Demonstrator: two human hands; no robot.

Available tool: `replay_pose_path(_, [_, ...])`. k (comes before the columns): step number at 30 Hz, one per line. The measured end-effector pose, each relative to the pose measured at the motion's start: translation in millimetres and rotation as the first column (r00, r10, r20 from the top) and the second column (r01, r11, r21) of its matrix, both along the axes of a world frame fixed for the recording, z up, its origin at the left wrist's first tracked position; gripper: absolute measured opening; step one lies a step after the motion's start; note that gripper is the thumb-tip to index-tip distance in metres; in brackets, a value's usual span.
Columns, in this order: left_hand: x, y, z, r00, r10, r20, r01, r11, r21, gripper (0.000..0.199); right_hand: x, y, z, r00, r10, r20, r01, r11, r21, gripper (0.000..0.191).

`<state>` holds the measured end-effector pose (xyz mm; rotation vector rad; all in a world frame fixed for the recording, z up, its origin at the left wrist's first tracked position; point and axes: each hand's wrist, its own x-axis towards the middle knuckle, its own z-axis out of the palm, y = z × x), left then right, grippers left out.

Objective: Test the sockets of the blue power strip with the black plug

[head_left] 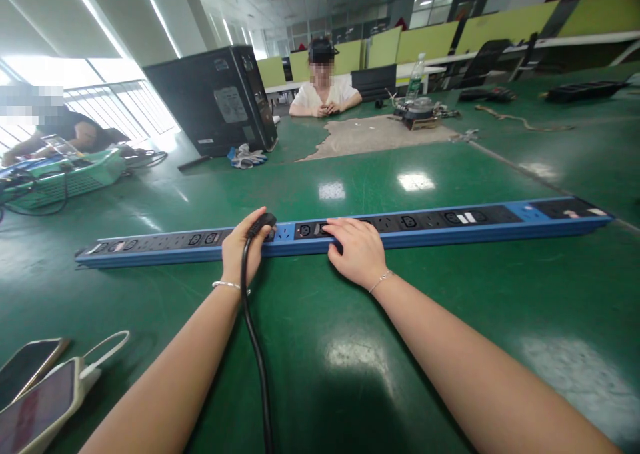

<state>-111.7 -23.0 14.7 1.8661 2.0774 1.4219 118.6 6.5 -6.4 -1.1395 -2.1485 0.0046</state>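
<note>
A long blue power strip (420,239) with rows of black sockets lies across the green table. My left hand (243,247) is closed round a black power plug (263,223) above the strip, left of its middle. From the plug a black cable (254,337) runs down past my wrist toward me. My right hand (357,251) rests on the strip right of the blue middle section, fingers stretched over its top face and thumb apart, holding nothing. My left fingers partly hide the sockets below; whether the plug sits in a socket I cannot tell.
Two phones (43,401) lie front left, one with a white cable. A green basket (75,181), a black computer case (215,101) and gloves (247,156) stand or lie farther back. A person (325,97) sits opposite; another person (70,124) is at far left. A bottle (416,77) stands behind.
</note>
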Motion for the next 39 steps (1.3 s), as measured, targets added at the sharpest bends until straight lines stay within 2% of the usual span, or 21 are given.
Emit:
replay_pose_path(4, [10,2,-1.9,0.999,-0.019,-0.025,0.017,0.997,-0.078,0.037,-1,0,0.5,1.000,0.001,-0.001,-0.001,1.000,0.004,0.034])
replay_pose_path(12, [13,2,-5.0,0.988,-0.052,-0.148,0.037,0.994,-0.102,0.036,-1,0,0.9,1.000,-0.003,-0.011,0.003,1.000,0.001,0.034])
replay_pose_path(27, [14,2,-8.1,0.959,-0.068,-0.274,0.054,0.997,-0.058,0.034,-1,0,1.4,1.000,-0.003,-0.012,0.003,1.000,-0.003,0.034])
replay_pose_path(34, [14,2,-7.8,0.928,-0.089,-0.361,0.085,0.996,-0.027,0.032,-1,0,0.5,1.000,0.005,-0.014,-0.005,1.000,-0.005,0.034])
replay_pose_path(39, [15,1,-7.7,0.880,-0.088,-0.466,0.081,0.996,-0.036,0.031,-1,0,0.1,1.000,-0.001,-0.016,0.001,1.000,-0.003,0.034])
